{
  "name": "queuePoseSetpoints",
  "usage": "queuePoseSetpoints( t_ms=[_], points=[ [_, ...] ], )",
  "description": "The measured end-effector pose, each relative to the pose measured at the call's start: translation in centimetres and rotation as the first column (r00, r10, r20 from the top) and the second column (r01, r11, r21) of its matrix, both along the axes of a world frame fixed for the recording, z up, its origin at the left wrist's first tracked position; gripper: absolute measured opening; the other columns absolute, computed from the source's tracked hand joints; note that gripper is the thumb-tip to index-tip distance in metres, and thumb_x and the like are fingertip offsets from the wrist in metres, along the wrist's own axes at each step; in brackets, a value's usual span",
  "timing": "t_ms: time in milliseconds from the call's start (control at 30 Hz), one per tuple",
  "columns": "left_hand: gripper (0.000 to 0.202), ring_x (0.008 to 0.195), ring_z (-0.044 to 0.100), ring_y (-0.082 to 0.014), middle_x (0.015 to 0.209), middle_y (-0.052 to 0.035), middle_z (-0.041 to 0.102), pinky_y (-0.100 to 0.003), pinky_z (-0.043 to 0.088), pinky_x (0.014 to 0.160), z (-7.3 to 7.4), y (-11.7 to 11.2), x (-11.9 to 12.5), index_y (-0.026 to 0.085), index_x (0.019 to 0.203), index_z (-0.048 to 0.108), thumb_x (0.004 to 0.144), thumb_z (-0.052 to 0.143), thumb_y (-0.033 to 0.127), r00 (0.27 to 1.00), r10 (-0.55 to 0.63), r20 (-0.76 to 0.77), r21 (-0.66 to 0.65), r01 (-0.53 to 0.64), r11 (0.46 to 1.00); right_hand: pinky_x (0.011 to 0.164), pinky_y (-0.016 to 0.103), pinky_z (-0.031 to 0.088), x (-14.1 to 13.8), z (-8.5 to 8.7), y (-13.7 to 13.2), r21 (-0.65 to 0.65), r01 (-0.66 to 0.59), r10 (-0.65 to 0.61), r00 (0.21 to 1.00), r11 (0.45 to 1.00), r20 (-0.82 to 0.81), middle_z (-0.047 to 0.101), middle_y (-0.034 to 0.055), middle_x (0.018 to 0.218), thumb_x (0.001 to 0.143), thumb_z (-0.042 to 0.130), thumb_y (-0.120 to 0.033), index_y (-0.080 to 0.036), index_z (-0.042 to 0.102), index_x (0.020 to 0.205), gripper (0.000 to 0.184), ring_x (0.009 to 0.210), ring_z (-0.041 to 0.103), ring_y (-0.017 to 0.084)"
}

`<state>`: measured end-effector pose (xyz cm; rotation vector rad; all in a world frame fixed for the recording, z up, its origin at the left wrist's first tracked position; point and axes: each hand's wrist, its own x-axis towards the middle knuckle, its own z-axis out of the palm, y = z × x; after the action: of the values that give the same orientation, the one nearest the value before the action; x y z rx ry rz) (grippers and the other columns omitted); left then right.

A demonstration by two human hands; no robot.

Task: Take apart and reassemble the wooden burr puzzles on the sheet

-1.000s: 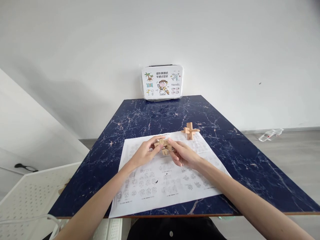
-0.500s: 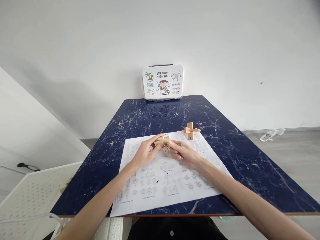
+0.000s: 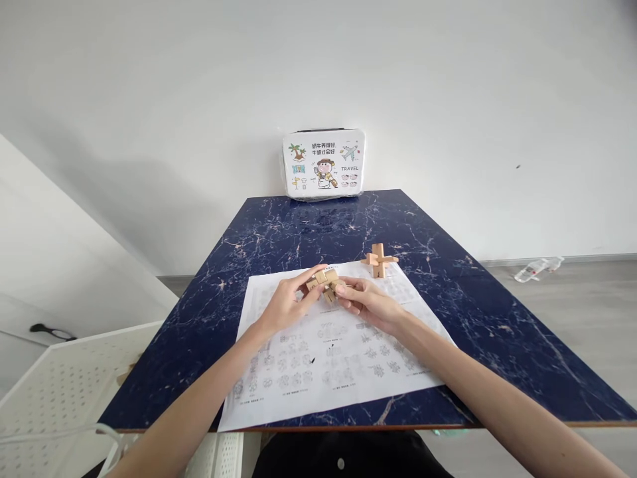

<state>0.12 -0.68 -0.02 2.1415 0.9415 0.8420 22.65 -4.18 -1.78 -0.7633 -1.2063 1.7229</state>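
Between both hands is a light wooden interlocking puzzle (image 3: 326, 281), held above a printed sheet (image 3: 308, 345). My left hand (image 3: 290, 302) grips its left side, thumb in front and fingers behind. My right hand (image 3: 371, 302) pinches its right side between thumb and fingers. Parts of the puzzle are hidden by the fingertips. A second wooden puzzle (image 3: 379, 260), cross-shaped with bars sticking out, stands at the sheet's upper right edge, apart from my hands. Rows of small line drawings cover the sheet.
A white case (image 3: 324, 164) with cartoon pictures leans on the wall at the back of the dark blue marbled table (image 3: 199, 332). A white perforated surface (image 3: 64, 372) is at the lower left. A clear plastic bottle (image 3: 537, 269) lies on the floor to the right.
My right thumb and fingers have shifted slightly on the puzzle's right side. My left hand keeps its hold. The second puzzle has not moved.
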Motion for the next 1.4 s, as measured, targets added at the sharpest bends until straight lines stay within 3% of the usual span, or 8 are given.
queuePoseSetpoints(
  t_ms=[167, 400, 567, 767, 933, 1100, 1233, 1400],
  points=[
    [0.051, 0.076, 0.064, -0.0179, 0.103, -0.0057, 0.078, -0.032, 0.053, 0.075, -0.1, -0.3, 0.2, 0.022, 0.149, 0.059, 0.104, 0.058, 0.044, 1.000, -0.025, -0.010, 0.004, 0.025, 1.000, 0.055, 0.027, 0.028, 0.1, -0.2, -0.1, 0.026, 0.046, -0.047, 0.997, 0.999, 0.062, 0.048, -0.0055, 0.068, 0.084, 0.087, -0.049, -0.018, 0.072, 0.118, 0.049, 0.058, 0.034, 0.010],
    [0.051, 0.070, 0.058, -0.0139, 0.095, -0.0019, 0.076, -0.028, 0.050, 0.070, -0.5, -0.4, 0.6, 0.024, 0.153, 0.054, 0.106, 0.052, 0.046, 0.999, -0.008, -0.054, 0.029, 0.009, 1.000, 0.051, 0.028, 0.024, 0.2, 0.2, -0.2, 0.051, 0.024, -0.030, 0.991, 0.998, 0.133, 0.041, -0.0059, 0.066, 0.088, 0.081, -0.055, -0.017, 0.073, 0.109, 0.043, 0.056, 0.029, 0.011],
    [0.052, 0.073, 0.059, -0.0161, 0.096, -0.0041, 0.074, -0.029, 0.050, 0.067, -0.2, -0.6, 0.7, 0.024, 0.153, 0.053, 0.107, 0.048, 0.048, 0.998, -0.002, -0.055, -0.024, 0.000, 1.000, 0.055, 0.028, 0.025, 0.1, 0.1, -0.2, 0.010, -0.002, 0.001, 0.997, 1.000, 0.079, 0.040, -0.0051, 0.069, 0.092, 0.079, -0.053, -0.018, 0.071, 0.098, 0.036, 0.059, 0.028, 0.011],
    [0.085, 0.077, 0.061, -0.0175, 0.104, -0.0050, 0.070, -0.031, 0.053, 0.069, -0.4, -0.5, 0.6, 0.026, 0.156, 0.044, 0.082, 0.082, 0.047, 0.995, -0.084, -0.056, -0.006, 0.084, 0.996, 0.056, 0.028, 0.027, 0.0, -1.0, 0.5, -0.081, -0.042, 0.036, 0.997, 0.996, -0.074, 0.042, -0.0043, 0.068, 0.091, 0.078, -0.055, -0.017, 0.069, 0.088, 0.039, 0.060, 0.030, 0.011],
    [0.067, 0.075, 0.061, -0.0170, 0.098, -0.0037, 0.070, -0.031, 0.054, 0.067, -0.6, -0.5, 0.7, 0.023, 0.144, 0.055, 0.083, 0.080, 0.040, 0.999, -0.032, -0.033, 0.019, 0.033, 0.999, 0.055, 0.029, 0.025, -0.1, -1.0, 0.4, -0.082, -0.060, 0.055, 0.997, 0.995, -0.055, 0.044, -0.0031, 0.069, 0.091, 0.079, -0.055, -0.018, 0.064, 0.081, 0.041, 0.060, 0.032, 0.011],
    [0.065, 0.081, 0.062, -0.0175, 0.111, -0.0056, 0.070, -0.032, 0.055, 0.072, -0.4, -0.4, 0.6, 0.026, 0.142, 0.058, 0.082, 0.081, 0.037, 0.997, -0.068, -0.041, 0.122, 0.072, 0.990, 0.054, 0.029, 0.023, -0.3, 0.0, -0.3, -0.075, -0.061, 0.063, 0.998, 0.995, 0.022, 0.041, -0.0041, 0.068, 0.088, 0.080, -0.058, -0.019, 0.060, 0.077, 0.045, 0.058, 0.030, 0.011],
    [0.066, 0.079, 0.057, -0.0165, 0.106, -0.0036, 0.063, -0.031, 0.053, 0.070, -0.6, 0.0, 0.3, 0.030, 0.142, 0.058, 0.083, 0.081, 0.046, 0.994, -0.052, -0.094, 0.200, 0.070, 0.977, 0.052, 0.029, 0.020, -0.4, 0.4, -0.5, -0.081, -0.066, 0.069, 0.997, 0.995, 0.034, 0.035, -0.0066, 0.067, 0.088, 0.080, -0.059, -0.019, 0.067, 0.091, 0.043, 0.057, 0.023, 0.011],
    [0.067, 0.085, 0.059, -0.0166, 0.116, -0.0042, 0.060, -0.031, 0.053, 0.074, -0.7, -0.1, 0.0, 0.033, 0.145, 0.056, 0.084, 0.081, 0.045, 0.990, -0.061, -0.126, 0.243, 0.090, 0.966, 0.051, 0.028, 0.020, -0.7, 0.3, -0.7, -0.052, -0.057, 0.060, 0.996, 0.997, 0.071, 0.043, -0.0043, 0.074, 0.085, 0.084, -0.057, -0.018, 0.068, 0.097, 0.044, 0.058, 0.024, 0.009]
  ],
)
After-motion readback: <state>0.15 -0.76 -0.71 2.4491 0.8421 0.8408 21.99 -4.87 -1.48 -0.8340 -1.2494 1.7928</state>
